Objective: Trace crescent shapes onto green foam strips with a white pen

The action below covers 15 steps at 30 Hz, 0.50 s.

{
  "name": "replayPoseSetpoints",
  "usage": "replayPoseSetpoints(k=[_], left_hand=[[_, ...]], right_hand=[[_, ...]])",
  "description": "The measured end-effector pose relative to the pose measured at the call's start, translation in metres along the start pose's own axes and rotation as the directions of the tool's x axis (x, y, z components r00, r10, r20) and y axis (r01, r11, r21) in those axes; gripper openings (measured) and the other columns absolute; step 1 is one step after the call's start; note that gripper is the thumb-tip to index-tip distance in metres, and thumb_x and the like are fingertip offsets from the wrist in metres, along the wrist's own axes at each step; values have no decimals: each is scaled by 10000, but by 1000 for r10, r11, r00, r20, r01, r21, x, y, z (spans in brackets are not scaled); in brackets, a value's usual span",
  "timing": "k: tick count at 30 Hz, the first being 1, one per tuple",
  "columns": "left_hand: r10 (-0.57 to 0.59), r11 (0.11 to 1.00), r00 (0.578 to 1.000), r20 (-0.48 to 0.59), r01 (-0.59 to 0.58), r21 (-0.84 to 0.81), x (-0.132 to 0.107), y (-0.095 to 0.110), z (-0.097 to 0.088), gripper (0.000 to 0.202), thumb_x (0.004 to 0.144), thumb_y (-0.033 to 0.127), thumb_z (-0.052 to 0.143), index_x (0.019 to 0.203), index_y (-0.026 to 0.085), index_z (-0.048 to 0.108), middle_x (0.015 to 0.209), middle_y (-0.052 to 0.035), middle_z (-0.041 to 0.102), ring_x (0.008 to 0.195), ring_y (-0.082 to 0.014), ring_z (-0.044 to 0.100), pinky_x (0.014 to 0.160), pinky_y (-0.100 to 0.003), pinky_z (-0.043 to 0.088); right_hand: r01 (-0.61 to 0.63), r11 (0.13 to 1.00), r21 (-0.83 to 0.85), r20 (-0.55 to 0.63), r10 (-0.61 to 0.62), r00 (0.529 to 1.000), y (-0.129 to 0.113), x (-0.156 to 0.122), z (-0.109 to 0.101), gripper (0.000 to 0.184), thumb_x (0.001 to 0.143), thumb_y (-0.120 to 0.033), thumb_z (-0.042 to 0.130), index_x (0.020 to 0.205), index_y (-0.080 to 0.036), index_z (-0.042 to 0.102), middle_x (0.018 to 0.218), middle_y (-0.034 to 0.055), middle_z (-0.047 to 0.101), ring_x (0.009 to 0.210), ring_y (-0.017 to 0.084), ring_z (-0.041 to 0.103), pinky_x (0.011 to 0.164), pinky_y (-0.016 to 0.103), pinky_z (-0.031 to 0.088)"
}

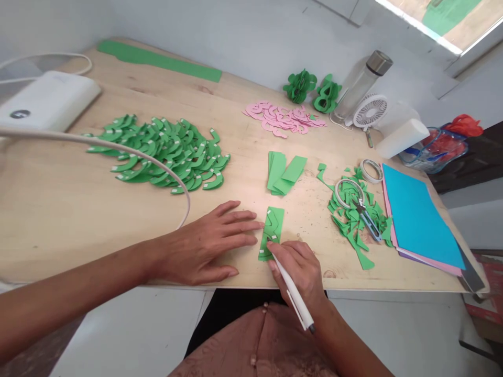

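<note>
My left hand lies flat on the wooden table, fingers stretched out, fingertips pressing the left edge of a green paper strip. A curved green template piece lies on that strip. My right hand is closed round a white pen, whose tip touches the strip's lower part near the table's front edge.
A big heap of green curved cut-outs lies at the left, pink cut-outs at the back. More green strips, green scraps with scissors and tape rolls, coloured paper sheets, a small fan, a bottle and a white cable surround them.
</note>
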<state>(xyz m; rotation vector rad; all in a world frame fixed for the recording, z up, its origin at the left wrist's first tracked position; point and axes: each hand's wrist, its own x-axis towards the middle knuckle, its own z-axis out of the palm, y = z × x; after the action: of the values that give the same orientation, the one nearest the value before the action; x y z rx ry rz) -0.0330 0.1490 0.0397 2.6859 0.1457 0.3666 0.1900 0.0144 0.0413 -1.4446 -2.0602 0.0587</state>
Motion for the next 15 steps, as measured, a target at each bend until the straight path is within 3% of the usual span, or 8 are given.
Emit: replayPoseSetpoints(k=[9,15], left_hand=[[28,999,999,21,-28,42,0,-1,4,607,872,395,596,1448,289,435,1522,-65,494,1453,-314,366,1236,-538,123],[28,996,997,66,-33,78,0,-1,4,581,874,443,605,1426,328,465,1539,-48,473,1459,-319,349,1236,-543,77]], right_hand=[[7,1000,7,-11,-7,1000,0,0,0,240,989,-177,510,1179,-163,655,908,79,765,840,208,670,777,350,523],[9,1000,5,-12,-9,1000,0,0,0,253,985,-181,511,1189,-165,660,934,85,774,837,214,680,777,359,538]])
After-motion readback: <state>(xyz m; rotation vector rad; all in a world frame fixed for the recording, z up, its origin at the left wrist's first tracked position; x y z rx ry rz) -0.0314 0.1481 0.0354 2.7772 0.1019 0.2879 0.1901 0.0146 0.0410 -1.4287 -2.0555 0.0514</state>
